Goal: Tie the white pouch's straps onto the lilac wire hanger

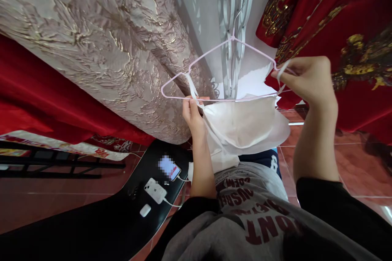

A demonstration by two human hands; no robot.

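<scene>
A pale pink wire hanger [214, 53] hangs from a white metal rack [234, 16] in front of me. A white garment [245, 124] droops below the hanger's bottom bar. My left hand [192, 114] is closed on the garment's left strap, right by the bar's left part. At the hanger's right shoulder, my right hand [309, 79] pinches the other white strap [283, 69].
A beige embroidered dress [101, 49] hangs at left over red fabric [33, 98]. Red gold-embroidered cloth [346, 28] hangs at right. Below left, a black surface [92, 220] carries two phones [162, 179] on cables and a small white case [145, 210]. The floor is red tile.
</scene>
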